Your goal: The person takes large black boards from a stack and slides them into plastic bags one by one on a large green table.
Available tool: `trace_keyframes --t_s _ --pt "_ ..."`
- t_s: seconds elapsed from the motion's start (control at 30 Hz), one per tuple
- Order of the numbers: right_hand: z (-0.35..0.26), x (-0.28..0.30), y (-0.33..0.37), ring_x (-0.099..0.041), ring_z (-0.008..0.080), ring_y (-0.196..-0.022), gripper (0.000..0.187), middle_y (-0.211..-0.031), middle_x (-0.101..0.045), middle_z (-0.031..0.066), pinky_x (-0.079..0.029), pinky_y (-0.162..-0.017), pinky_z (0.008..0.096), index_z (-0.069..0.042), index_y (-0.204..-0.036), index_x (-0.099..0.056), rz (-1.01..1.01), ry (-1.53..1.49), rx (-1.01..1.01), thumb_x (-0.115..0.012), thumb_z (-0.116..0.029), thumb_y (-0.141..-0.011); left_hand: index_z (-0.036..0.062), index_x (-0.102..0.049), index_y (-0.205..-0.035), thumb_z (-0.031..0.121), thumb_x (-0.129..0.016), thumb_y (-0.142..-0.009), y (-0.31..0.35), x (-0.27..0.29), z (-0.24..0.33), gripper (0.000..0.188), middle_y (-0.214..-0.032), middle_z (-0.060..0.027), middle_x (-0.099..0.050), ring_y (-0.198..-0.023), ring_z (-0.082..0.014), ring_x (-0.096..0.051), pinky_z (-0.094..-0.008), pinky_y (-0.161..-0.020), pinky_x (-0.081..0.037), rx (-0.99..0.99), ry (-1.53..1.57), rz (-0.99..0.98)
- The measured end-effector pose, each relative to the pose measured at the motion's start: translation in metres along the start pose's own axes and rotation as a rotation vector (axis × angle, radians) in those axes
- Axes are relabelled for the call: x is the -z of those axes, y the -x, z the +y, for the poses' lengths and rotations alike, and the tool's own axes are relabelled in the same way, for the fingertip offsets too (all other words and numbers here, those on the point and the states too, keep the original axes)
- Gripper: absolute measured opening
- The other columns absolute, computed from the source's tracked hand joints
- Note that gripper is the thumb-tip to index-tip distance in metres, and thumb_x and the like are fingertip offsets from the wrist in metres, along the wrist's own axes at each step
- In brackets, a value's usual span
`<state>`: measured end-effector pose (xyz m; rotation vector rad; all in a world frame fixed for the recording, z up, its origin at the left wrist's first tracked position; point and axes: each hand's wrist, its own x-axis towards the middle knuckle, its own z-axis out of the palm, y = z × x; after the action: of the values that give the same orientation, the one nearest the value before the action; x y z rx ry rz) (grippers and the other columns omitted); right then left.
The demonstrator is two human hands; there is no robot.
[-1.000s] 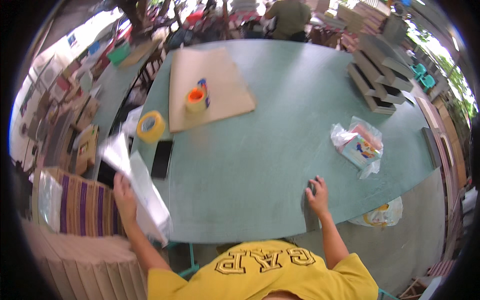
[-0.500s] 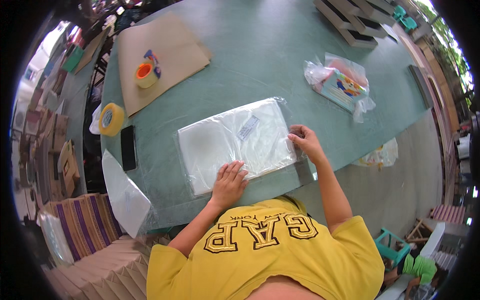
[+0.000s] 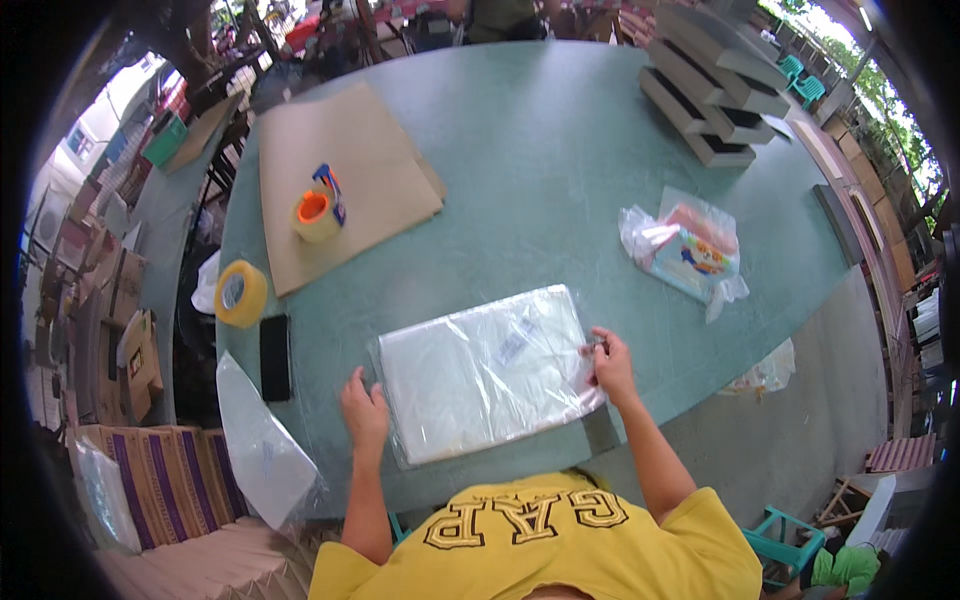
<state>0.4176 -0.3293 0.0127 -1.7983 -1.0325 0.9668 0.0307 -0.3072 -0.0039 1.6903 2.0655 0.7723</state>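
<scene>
A flat, clear-wrapped pack point(image 3: 460, 380) with white contents and a small printed label lies on the green table near me. My right hand point(image 3: 612, 368) pinches the edge of its plastic at the right side. Beside the pack's left edge is my left hand point(image 3: 365, 408), its fingers apart and holding nothing. Whether its fingertips touch the wrapping I cannot tell. Farther left, a white sheet in clear plastic point(image 3: 262, 440) hangs partly over the table edge.
Brown paper sheets point(image 3: 345, 160) carry a tape dispenser point(image 3: 318, 218) at the far left. A yellow tape roll point(image 3: 241, 294) and a black phone point(image 3: 275, 358) lie left. A colourful pack in clear plastic point(image 3: 690, 255) is at right. Grey boxes point(image 3: 710, 95) are stacked far right.
My left hand has left the pack's near edge and moved to its left side, fingers spread. My right hand stays at the right edge. The view has shifted, showing more of the far table.
</scene>
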Motion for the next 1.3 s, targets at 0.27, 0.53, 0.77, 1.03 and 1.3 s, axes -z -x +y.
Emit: trace_keyframes --t_s 0.27,0.53,0.77,1.03,1.3 --pt "-0.028 -0.034 -0.007 -0.059 0.0278 -0.071 0.051 -0.087 -0.062 0.0154 -0.046 -0.069 0.036 0.003 -0.105 -0.053 0.022 0.372 0.009 -0.069 -0.029 -0.068 -0.0018 -0.054 -0.095 0.017 -0.056 -0.082 -0.005 -0.019 0.044 0.023 -0.074 -0.0055 -0.054 -0.071 -0.0135 -0.047 -0.0264 -0.067 -0.039 0.356 0.725 -0.011" --pt "0.049 0.002 -0.023 -0.05 0.0075 -0.065 0.024 -0.073 -0.06 -0.0011 -0.041 -0.06 0.0243 0.0 -0.087 -0.064 0.052 0.164 0.068 -0.057 -0.022 -0.082 0.0109 -0.055 -0.079 0.026 -0.054 -0.085 -0.02 0.026 0.049 0.016 -0.062 0.0059 -0.043 -0.055 -0.0023 -0.041 -0.0167 -0.044 -0.032 0.448 1.106 0.006" --pt "-0.007 0.098 -0.008 -0.055 0.0175 -0.077 0.022 -0.082 -0.061 0.0079 -0.042 -0.07 0.0286 0.001 -0.089 -0.061 0.248 0.426 0.004 -0.059 -0.018 -0.078 0.0141 -0.054 -0.078 0.027 -0.061 -0.079 -0.05 0.138 -0.075 0.015 -0.057 0.0051 -0.041 -0.043 -0.0035 -0.036 -0.017 -0.036 -0.026 0.417 0.694 0.276" --pt "-0.02 -0.017 0.003 -0.051 0.0307 -0.091 0.021 -0.09 -0.058 0.0141 -0.04 -0.082 0.0369 -0.001 -0.091 -0.059 0.044 0.414 0.599 -0.058 -0.005 -0.07 0.0077 -0.052 -0.105 0.019 -0.065 -0.071 -0.046 0.093 -0.016 0.038 -0.103 -0.0144 -0.051 -0.098 -0.0306 -0.047 -0.0389 -0.084 -0.037 -0.216 -0.376 0.481" --pt "-0.044 -0.171 0.038 -0.047 0.0254 -0.098 0.018 -0.098 -0.052 0.0096 -0.035 -0.084 0.0351 -0.005 -0.086 -0.057 -0.099 0.678 0.94 -0.057 -0.013 -0.07 0.0146 -0.049 -0.117 0.034 -0.06 -0.076 0.041 -0.016 0.041 0.046 -0.124 -0.014 -0.042 -0.117 -0.0303 -0.035 -0.042 -0.097 -0.027 -0.453 -0.417 -0.021"
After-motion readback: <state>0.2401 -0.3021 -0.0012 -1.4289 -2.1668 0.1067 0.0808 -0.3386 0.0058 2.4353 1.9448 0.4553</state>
